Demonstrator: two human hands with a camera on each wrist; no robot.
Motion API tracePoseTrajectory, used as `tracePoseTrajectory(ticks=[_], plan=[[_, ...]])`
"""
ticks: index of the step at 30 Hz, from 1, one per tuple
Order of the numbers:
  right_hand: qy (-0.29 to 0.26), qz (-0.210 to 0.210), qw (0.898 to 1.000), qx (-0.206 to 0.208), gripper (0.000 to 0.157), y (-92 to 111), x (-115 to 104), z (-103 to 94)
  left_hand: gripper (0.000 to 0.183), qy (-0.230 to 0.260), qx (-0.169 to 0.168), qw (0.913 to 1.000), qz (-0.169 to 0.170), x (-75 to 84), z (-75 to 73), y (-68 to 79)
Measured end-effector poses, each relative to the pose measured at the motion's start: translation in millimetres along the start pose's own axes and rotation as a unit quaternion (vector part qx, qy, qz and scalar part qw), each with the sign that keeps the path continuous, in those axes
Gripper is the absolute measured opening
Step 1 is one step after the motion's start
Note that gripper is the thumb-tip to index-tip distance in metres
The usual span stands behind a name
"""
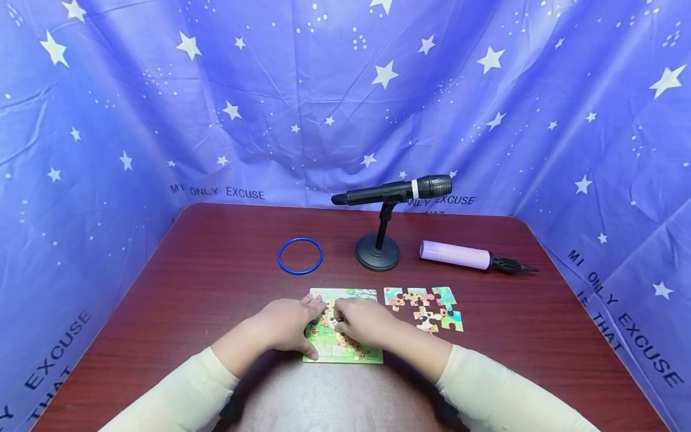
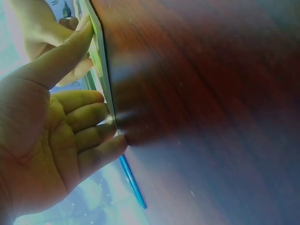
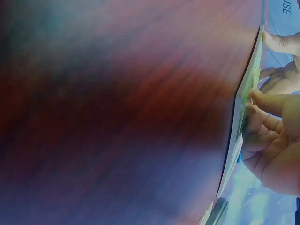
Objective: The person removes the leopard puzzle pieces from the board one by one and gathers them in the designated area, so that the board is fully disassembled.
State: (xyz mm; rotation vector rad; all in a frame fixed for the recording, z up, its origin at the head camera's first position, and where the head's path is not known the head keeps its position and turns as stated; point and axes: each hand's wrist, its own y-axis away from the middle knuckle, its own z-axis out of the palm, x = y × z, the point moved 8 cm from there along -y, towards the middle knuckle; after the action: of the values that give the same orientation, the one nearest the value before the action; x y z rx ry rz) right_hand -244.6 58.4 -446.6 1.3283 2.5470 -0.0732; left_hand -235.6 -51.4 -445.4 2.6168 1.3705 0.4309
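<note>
A jigsaw board (image 1: 372, 359) with a green cartoon-animal picture lies on the table in front of the person. Along its left side rests the left hand (image 1: 288, 321), fingers stretched out over the far left part and thumb at the near left corner. In the left wrist view that hand (image 2: 56, 136) shows its palm, fingertips along the board's edge. Over the middle of the board, the right hand (image 1: 364, 321) has curled fingers and thumb down on a puzzle piece, largely hidden by them. From the right wrist, the hand's thumb (image 3: 267, 101) meets the board's surface.
Several loose puzzle pieces (image 1: 450, 320) lie just right of the board. Behind stand a black microphone on a round stand (image 1: 376, 252), a blue ring (image 1: 279, 255) to its left and a lilac hand pump (image 1: 456, 255) to its right. A starry blue curtain (image 1: 302, 78) encloses the table.
</note>
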Motion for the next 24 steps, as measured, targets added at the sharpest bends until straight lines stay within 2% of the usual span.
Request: tracePoseTrajectory(ticks=[9, 16, 24], plan=[[-0.027, -0.02, 0.999, 0.001, 0.016, 1, 5, -7.6, 0.103, -0.006, 0.001, 1.0, 0.003, -0.2, 0.7, -0.3], [-0.036, -0.032, 0.999, 0.017, 0.015, 16, 27, -27.3, 0.104, -0.005, -0.004, 1.0, -0.003, -0.5, 2.8, -0.9], [-0.03, 0.003, 0.999, 0.014, 0.012, 39, 63, -46.4, 0.103, -0.005, -0.008, 1.0, -0.002, -0.1, 2.2, -0.9]])
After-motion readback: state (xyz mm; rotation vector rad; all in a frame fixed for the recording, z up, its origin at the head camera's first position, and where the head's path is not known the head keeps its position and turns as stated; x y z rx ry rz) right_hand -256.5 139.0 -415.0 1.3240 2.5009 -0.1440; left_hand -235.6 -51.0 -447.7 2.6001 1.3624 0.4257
